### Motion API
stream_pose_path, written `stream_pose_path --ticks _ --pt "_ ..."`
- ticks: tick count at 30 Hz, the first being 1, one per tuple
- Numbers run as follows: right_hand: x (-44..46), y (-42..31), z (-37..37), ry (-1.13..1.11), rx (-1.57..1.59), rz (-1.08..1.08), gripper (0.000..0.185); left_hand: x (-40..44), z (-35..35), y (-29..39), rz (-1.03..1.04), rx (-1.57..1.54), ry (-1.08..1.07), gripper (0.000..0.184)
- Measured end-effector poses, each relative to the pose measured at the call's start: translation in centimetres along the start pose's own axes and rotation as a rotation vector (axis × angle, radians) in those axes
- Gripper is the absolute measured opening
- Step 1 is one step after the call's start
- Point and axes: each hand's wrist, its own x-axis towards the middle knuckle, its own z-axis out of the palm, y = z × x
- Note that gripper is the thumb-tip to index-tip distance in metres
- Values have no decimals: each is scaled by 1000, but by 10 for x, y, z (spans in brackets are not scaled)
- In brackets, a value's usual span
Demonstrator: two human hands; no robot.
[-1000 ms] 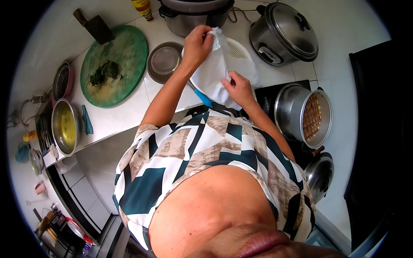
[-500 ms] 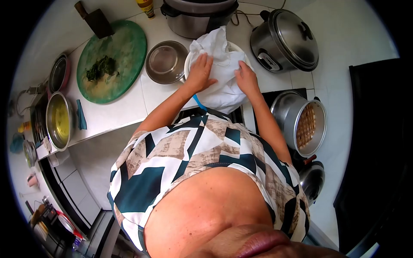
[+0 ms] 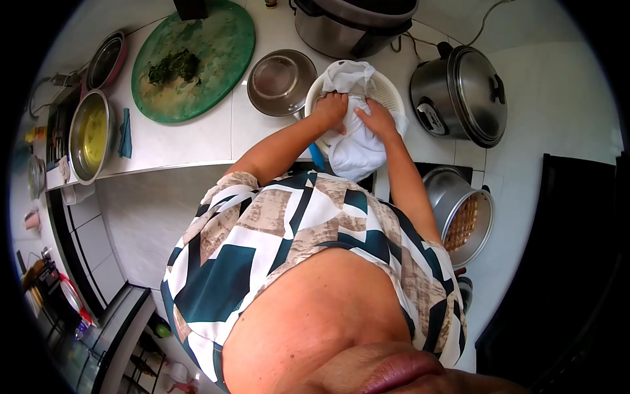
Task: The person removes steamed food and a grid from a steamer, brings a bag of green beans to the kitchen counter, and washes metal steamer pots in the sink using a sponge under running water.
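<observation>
A white cloth (image 3: 357, 154) lies bunched over a white plastic basket (image 3: 392, 92) at the counter's front edge, and part of it hangs down toward my body. My left hand (image 3: 331, 111) is closed on the cloth with its fingers bent into the folds. Just to the right, my right hand (image 3: 379, 120) also grips the cloth, its thumb apart from the fingers. Whatever lies under the cloth is hidden. Left of the basket stands a steel pan (image 3: 281, 82). A blue strip (image 3: 317, 156) shows below my left wrist.
Chopped greens (image 3: 174, 67) lie on a green round board (image 3: 216, 79). A rice cooker (image 3: 354, 26) stands behind the basket, and a lidded steel cooker (image 3: 459, 95) to its right. Farther right is a steamer pot (image 3: 482, 223). A bowl of yellow liquid (image 3: 94, 134) sits left.
The cloth was spread over the basket and is now gathered, baring the basket's rim and right inner wall. My flat hands have closed in on the cloth. The view has shifted.
</observation>
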Motion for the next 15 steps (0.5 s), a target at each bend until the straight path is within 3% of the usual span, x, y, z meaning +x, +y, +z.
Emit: stream_pose_path --ticks 2,5,7,12,13,15 --pt "9 11 -1 -43 123 29 53 4 3 -2 4 -17 12 87" --pt "14 10 -9 84 231 166 42 3 2 -8 3 -69 4 85" --pt "6 -12 -16 271 201 84 37 -6 -10 -8 -1 -103 -43 83" --pt "-3 -63 -35 478 125 -296 33 -16 -30 5 240 9 327 73" --pt "-2 -65 -31 439 129 -285 33 -17 -31 7 268 39 400 72" --pt "1 -60 -18 360 137 -264 35 -4 -13 1 212 15 246 66"
